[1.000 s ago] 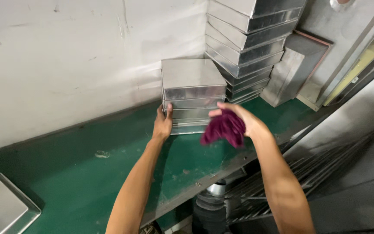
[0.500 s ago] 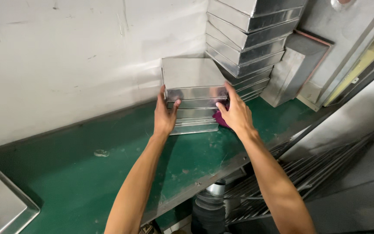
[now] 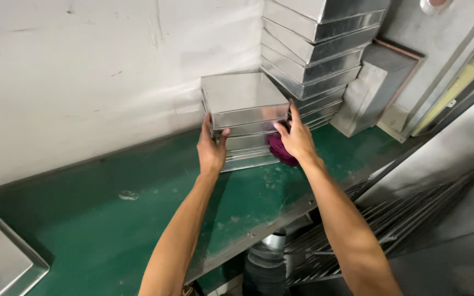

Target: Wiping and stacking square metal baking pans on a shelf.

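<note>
Now both hands clasp the short stack of metal pans (image 3: pixel 243 118) on the green desk (image 3: pixel 111 230): left hand (image 3: pixel 211 148) fingers wrap its left corner, while the right hand (image 3: pixel 297 140), earlier hovering, presses the purple cloth (image 3: pixel 278 151) against its right side.

A: What shifted at the short tin stack (image 3: pixel 245 123)?
B: The right hand (image 3: pixel 297 140) moved in against its front, pressing the purple cloth (image 3: pixel 277 148) there. The left hand (image 3: pixel 211 151) gripped higher.
</note>
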